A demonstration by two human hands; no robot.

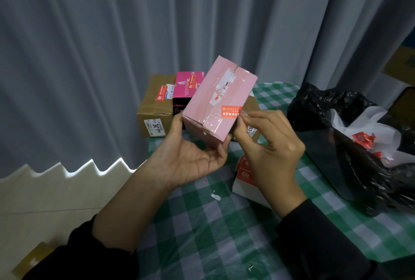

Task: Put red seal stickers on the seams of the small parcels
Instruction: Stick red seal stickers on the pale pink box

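Left hand (190, 158): we see it cupped under the pink box (219, 99), thumb up the near-left corner and fingertips curled round the near-right corner, gripping it.
Right hand (269, 144): thumb and forefinger are pressed together on the right end of the sticker (231, 111); the other fingers are loosely bent.
Pink box: held tilted in the air above the table (202, 223), with its taped seam running along the upper face.
Sticker: red, lying on that upper face just right of the seam, near the box's right edge. We cannot tell whether it is fully stuck down.
Behind: a brown carton (155, 108) and a magenta box (187, 86) stand side by side on the table, each bearing a red sticker.
Sheet (243, 174): red stickers on white backing, on the table, partly hidden by the right hand.
Bag (336, 108): black, on the right, holding white paper and red scraps.
Backdrop: we see a grey curtain (112, 55).
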